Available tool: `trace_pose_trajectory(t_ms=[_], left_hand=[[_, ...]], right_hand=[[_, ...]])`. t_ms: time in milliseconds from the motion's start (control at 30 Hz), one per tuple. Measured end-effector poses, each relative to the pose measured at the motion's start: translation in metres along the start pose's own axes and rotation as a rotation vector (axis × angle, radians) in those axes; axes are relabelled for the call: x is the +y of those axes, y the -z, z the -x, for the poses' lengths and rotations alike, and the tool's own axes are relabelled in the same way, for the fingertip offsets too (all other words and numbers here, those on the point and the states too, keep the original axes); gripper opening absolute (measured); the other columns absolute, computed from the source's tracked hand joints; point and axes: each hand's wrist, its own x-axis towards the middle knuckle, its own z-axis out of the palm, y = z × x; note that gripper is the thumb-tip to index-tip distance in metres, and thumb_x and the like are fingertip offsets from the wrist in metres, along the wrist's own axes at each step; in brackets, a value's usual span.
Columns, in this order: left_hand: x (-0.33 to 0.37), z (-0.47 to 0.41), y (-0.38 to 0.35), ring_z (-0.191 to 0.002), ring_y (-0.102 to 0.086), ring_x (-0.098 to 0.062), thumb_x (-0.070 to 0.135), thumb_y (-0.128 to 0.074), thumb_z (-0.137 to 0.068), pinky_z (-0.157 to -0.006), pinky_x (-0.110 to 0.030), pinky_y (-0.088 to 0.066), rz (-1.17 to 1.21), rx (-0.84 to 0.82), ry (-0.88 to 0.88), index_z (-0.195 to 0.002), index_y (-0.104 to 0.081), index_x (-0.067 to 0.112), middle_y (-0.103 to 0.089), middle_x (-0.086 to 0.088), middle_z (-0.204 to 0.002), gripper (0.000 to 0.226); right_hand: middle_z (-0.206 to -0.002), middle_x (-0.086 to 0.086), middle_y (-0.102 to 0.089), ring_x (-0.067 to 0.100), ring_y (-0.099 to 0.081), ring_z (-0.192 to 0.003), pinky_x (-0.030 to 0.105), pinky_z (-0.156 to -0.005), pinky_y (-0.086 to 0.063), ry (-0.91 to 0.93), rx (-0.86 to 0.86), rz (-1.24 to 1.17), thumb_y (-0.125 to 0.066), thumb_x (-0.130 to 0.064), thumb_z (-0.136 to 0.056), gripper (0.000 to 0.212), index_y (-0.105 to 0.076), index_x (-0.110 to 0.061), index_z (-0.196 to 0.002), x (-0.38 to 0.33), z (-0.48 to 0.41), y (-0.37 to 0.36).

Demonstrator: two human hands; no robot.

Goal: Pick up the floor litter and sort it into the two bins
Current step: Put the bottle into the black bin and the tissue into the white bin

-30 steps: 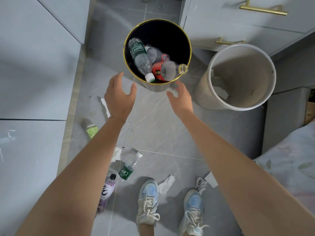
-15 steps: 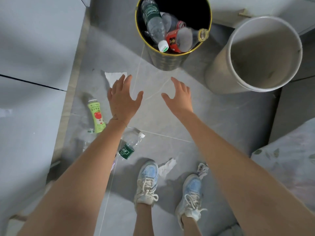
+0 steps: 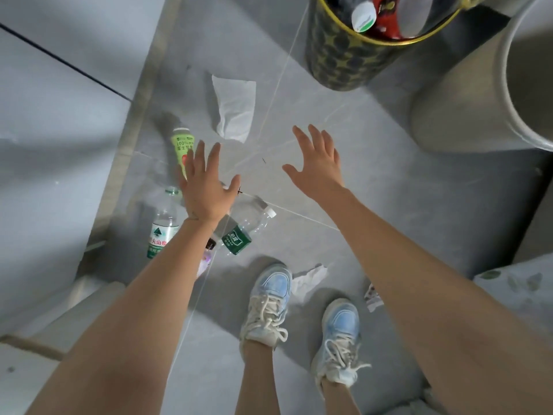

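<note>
Head view: both hands — left hand (image 3: 206,190), right hand (image 3: 318,166) — are spread empty over clustered bottles (image 3: 239,232), where one could be knocked rolling by a hurried grab.

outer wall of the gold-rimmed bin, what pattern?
Dark with repeating olive-gold star-like shapes on the bin's wall, clearest in the head view.

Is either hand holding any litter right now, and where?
Nothing is held. The left hand and right hand are both open, fingers spread, above the floor litter.
</note>
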Motion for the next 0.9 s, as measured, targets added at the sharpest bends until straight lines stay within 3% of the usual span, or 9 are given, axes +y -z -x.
trace_pose_trajectory(t_ms=[233,500,600,733,900], left_hand=[[-0.058,-0.006,-0.026,-0.131,-0.045,-0.035,0.044,-0.061,-0.083,-0.108,-0.052,-0.035,0.096,0.117,0.144,-0.140,-0.042,0.012,-0.048,-0.017,-0.142,0.069],[-0.101,-0.041,-0.069,-0.138,-0.036,-0.036,0.028,-0.071,-0.084,-0.112,-0.048,-0.034,0.339,0.171,0.282,-0.144,-0.034,0.002,-0.040,-0.021,-0.147,0.075],[-0.108,-0.054,-0.084,-0.136,-0.037,-0.035,0.031,-0.070,-0.085,-0.112,-0.042,-0.033,0.408,0.206,0.345,-0.145,-0.032,0.001,-0.040,-0.020,-0.147,0.076],[-0.108,-0.078,-0.096,-0.132,-0.042,-0.034,0.041,-0.069,-0.083,-0.110,-0.040,-0.036,0.516,0.247,0.414,-0.146,-0.032,0.003,-0.045,-0.020,-0.142,0.082],[-0.109,-0.104,-0.107,-0.112,-0.058,-0.034,0.054,-0.066,-0.073,-0.095,-0.046,-0.049,0.652,0.267,0.481,-0.145,-0.032,0.009,-0.060,-0.016,-0.121,0.091]], right_hand=[[-0.161,0.001,-0.009,0.026,-0.005,-0.149,0.043,-0.119,-0.016,0.101,-0.045,0.064,-0.058,-0.038,-0.093,0.076,-0.012,-0.029,-0.153,-0.032,-0.050,-0.044],[-0.162,-0.003,-0.005,0.023,-0.008,-0.149,0.042,-0.117,-0.021,0.139,-0.069,0.047,-0.064,-0.029,-0.091,0.078,-0.016,-0.027,-0.152,-0.056,-0.120,-0.107],[-0.162,-0.005,-0.003,0.022,-0.010,-0.148,0.041,-0.114,-0.025,0.126,-0.073,0.030,-0.064,-0.029,-0.090,0.076,-0.018,-0.026,-0.152,-0.057,-0.139,-0.128],[-0.157,-0.003,-0.025,0.024,-0.026,-0.139,0.038,-0.106,-0.028,0.136,0.069,0.022,-0.059,-0.037,-0.091,0.066,-0.030,-0.022,-0.148,-0.059,-0.159,-0.145],[-0.128,0.003,-0.051,0.027,-0.042,-0.120,0.034,-0.094,-0.034,0.106,0.255,-0.003,-0.052,-0.013,-0.086,0.039,-0.058,-0.017,-0.124,-0.058,-0.173,-0.149]])
